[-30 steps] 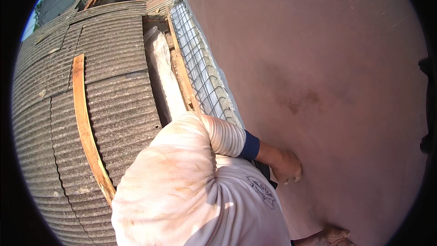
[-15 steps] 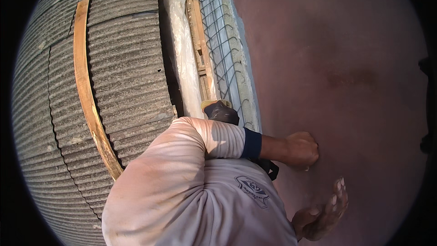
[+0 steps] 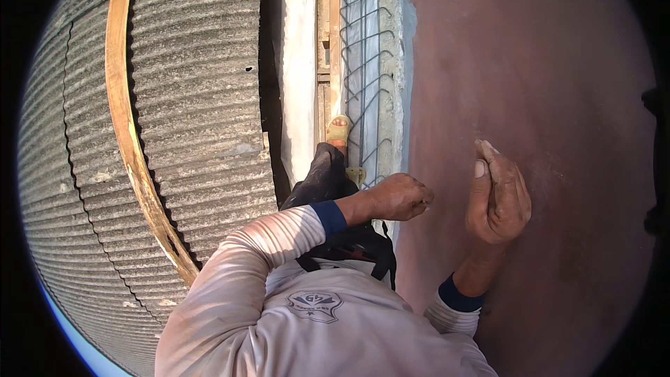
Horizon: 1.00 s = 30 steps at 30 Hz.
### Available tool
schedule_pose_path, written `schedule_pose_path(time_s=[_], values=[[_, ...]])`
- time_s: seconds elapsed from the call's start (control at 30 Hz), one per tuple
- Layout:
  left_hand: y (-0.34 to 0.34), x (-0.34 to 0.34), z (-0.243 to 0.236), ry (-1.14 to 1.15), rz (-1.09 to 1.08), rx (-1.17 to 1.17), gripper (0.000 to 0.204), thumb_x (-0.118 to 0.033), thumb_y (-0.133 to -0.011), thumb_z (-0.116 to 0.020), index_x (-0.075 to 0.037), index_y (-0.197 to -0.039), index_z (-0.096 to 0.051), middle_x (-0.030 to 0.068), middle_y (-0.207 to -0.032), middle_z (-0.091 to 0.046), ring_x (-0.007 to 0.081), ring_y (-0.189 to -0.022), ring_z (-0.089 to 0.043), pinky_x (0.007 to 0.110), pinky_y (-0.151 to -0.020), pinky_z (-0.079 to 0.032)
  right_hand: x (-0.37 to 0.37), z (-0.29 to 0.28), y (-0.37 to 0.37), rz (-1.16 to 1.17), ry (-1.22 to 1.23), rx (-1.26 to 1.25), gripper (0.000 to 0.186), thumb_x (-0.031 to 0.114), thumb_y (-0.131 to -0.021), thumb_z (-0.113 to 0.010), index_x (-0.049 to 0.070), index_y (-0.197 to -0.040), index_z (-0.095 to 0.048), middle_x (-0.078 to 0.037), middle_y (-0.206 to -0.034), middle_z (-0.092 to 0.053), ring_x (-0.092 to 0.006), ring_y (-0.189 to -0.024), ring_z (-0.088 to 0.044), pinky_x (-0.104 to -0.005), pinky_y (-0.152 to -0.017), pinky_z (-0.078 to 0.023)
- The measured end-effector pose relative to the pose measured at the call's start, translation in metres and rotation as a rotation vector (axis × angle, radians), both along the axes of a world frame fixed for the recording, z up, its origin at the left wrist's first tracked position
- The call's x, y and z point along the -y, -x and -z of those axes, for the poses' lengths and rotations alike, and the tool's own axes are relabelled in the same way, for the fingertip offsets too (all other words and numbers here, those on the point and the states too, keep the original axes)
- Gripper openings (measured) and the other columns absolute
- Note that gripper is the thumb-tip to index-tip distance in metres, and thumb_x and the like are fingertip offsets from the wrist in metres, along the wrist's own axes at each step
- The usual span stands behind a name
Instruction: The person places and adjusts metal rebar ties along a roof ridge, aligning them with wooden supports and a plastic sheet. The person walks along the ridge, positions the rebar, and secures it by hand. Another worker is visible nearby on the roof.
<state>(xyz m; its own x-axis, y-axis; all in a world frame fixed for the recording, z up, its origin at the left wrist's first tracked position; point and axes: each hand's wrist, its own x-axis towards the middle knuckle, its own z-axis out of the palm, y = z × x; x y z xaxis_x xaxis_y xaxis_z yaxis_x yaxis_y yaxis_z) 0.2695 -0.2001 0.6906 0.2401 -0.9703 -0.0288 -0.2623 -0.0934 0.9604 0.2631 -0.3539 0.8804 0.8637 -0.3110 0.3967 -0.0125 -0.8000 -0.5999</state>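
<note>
My left hand [image 3: 399,196] is closed with curled fingers in front of my waist, above the concrete edge; I cannot make out what, if anything, is in it. To its right, my right hand [image 3: 499,199] is raised against the backdrop of a dull reddish wall surface [image 3: 572,98], fingers extended and slightly bent, holding nothing visible. I cannot tell whether it touches that surface. A black bag with straps [image 3: 356,244] hangs at my waist, partly behind my left arm.
My sandaled foot [image 3: 338,128] stands on a narrow wooden plank [image 3: 334,35] beside bent steel mesh [image 3: 363,49] and the concrete edge [image 3: 398,77]. Left lie white sheeting [image 3: 296,84], a dark gap, and a corrugated roof [image 3: 195,98] with a long loose board [image 3: 122,98].
My left hand has moved left and up, away from the reddish surface. My right hand has risen and its fingers have bent slightly. The view has turned, showing more of my legs and foot.
</note>
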Motion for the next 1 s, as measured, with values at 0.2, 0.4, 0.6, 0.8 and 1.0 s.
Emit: schedule_pose_path(time_s=[0.2,0.4,0.6,0.8,1.0], values=[[-0.125,-0.167,0.139,-0.952,-0.424,0.191,0.027,-0.030,-0.097,-0.071,-0.004,-0.104,-0.074,0.0223,-0.097,-0.078,0.0427,-0.100,-0.074,0.052,-0.090,-0.058,-0.001,0.051,0.025,-0.122,-0.014,-0.385,0.031,-0.009,-0.084,-0.073,-0.005,-0.114,-0.076,-0.020,-0.105,-0.079,-0.0338,-0.095,-0.078,-0.0421,-0.084,-0.062],[-0.165,-0.239,0.250,-1.084,-0.588,0.039,0.023,-0.030,-0.094,-0.076,-0.007,-0.100,-0.080,0.0198,-0.098,-0.079,0.0397,-0.099,-0.076,0.047,-0.090,-0.059,-0.029,0.122,0.042,-0.090,-0.194,-0.617,0.024,-0.004,-0.091,-0.073,-0.005,-0.115,-0.075,-0.022,-0.104,-0.078,-0.0371,-0.095,-0.078,-0.0431,-0.086,-0.062],[-0.174,-0.192,0.369,-1.021,-0.467,-0.066,0.029,-0.035,-0.091,-0.078,-0.008,-0.101,-0.081,0.0199,-0.098,-0.079,0.0401,-0.099,-0.076,0.047,-0.091,-0.059,-0.064,0.350,0.008,0.260,-1.089,-0.773,0.021,0.010,-0.107,-0.067,-0.004,-0.122,-0.073,-0.013,-0.107,-0.080,-0.0180,-0.094,-0.076,-0.0329,-0.083,-0.061],[-0.174,-0.131,0.492,-1.025,-0.789,-0.355,0.026,-0.030,-0.092,-0.078,-0.003,-0.093,-0.081,0.0127,-0.086,-0.081,0.0259,-0.081,-0.078,0.040,-0.080,-0.060,-0.100,0.726,-0.123,0.087,-0.595,-0.583,0.021,0.019,-0.101,-0.068,0.002,-0.105,-0.078,-0.013,-0.099,-0.080,-0.0281,-0.089,-0.076,-0.0402,-0.079,-0.059],[-0.179,-0.104,0.574,-1.107,-0.883,-0.314,0.025,-0.027,-0.092,-0.077,-0.004,-0.103,-0.081,0.0157,-0.097,-0.082,0.0293,-0.092,-0.079,0.041,-0.087,-0.060,-0.119,0.896,-0.223,0.234,-0.521,-0.985,0.025,0.030,-0.095,-0.070,0.007,-0.098,-0.079,-0.023,-0.103,-0.077,-0.0449,-0.102,-0.073,-0.0512,-0.089,-0.059]])
